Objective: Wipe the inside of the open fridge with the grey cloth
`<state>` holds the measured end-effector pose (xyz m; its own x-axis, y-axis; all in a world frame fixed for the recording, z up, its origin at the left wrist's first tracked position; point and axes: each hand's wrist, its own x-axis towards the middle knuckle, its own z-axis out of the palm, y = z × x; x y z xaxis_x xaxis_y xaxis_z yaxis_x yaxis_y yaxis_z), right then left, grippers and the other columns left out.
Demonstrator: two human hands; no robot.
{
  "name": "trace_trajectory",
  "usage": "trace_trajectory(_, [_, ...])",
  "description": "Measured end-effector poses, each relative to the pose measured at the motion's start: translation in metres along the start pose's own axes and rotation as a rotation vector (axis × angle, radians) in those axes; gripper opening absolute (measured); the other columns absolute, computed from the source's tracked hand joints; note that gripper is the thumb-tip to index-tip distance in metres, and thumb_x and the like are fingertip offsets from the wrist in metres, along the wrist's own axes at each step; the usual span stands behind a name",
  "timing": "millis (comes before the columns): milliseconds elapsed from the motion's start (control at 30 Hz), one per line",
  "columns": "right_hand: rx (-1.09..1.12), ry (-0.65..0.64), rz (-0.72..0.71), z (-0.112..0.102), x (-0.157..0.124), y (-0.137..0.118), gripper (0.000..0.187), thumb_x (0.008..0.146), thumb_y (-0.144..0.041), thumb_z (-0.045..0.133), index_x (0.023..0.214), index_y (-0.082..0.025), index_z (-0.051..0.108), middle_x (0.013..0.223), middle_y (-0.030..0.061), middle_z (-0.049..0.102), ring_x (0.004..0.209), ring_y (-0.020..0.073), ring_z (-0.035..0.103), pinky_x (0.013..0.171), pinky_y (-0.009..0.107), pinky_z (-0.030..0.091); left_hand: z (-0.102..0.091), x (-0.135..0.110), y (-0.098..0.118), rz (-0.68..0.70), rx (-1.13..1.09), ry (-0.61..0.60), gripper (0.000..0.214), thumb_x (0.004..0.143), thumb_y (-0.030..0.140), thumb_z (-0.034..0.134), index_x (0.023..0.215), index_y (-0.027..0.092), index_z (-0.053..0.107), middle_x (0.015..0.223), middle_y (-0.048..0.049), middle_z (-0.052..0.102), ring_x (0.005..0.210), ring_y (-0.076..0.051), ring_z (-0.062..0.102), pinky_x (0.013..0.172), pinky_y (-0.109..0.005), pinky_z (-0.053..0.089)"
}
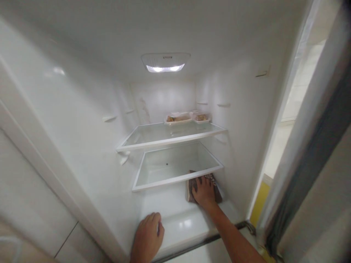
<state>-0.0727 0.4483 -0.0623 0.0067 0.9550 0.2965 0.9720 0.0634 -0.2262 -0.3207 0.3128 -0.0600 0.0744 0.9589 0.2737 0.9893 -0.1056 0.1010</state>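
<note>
My right hand (203,190) presses down on a folded brown patterned cloth (218,191), fingers spread over it. The cloth lies on the white fridge floor (170,204) near the right wall, beneath the lower glass shelf (178,164); its back part shows through the glass. My left hand (148,235) is at the front left of the fridge floor. Its fingers are curled in loosely towards the thumb, and I see nothing held in them.
On the upper glass shelf (153,135) sit a wrapped food tray (178,119) and a smaller wrapped pack (201,117). A lit lamp (165,68) is overhead. Shelf ledges (109,119) jut from the side walls. The open door with its dark gasket (307,157) stands at right.
</note>
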Motion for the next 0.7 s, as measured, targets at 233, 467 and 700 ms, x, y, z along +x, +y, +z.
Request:
trace_trajectory(233, [0.020, -0.080, -0.038, -0.022, -0.059, 0.025, 0.052, 0.093, -0.043, 0.044, 0.138, -0.021, 0.060, 0.146, 0.0164, 0.056, 0.134, 0.0360, 0.049, 0.112, 0.050, 0.033, -0.010, 0.001, 0.004, 0.006, 0.009, -0.031, 0.024, 0.090, 0.013, 0.036, 0.088, 0.022, 0.058, 0.094, -0.0062, 0.069, 0.090, -0.022, 0.062, 0.084, -0.036, 0.043])
trace_trajectory(467, [0.014, -0.029, -0.089, -0.019, -0.100, 0.051, 0.053, 0.094, -0.048, 0.045, 0.141, -0.028, 0.059, 0.152, 0.0109, 0.053, 0.142, 0.0354, 0.043, 0.121, 0.055, 0.024, -0.007, 0.000, 0.002, 0.010, 0.043, -0.015, 0.027, 0.094, 0.015, 0.032, 0.090, 0.022, 0.058, 0.093, -0.0057, 0.069, 0.091, -0.021, 0.063, 0.084, -0.036, 0.044])
trace_trajectory(700, [-0.054, -0.034, -0.043, -0.019, -0.088, 0.047, 0.052, 0.092, -0.046, 0.047, 0.140, -0.029, 0.060, 0.155, 0.0139, 0.050, 0.144, 0.0364, 0.042, 0.120, 0.056, 0.024, -0.005, 0.000, 0.001, -0.012, 0.035, -0.009, 0.027, 0.092, 0.013, 0.032, 0.089, 0.023, 0.057, 0.091, -0.0053, 0.068, 0.091, -0.021, 0.063, 0.084, -0.036, 0.044])
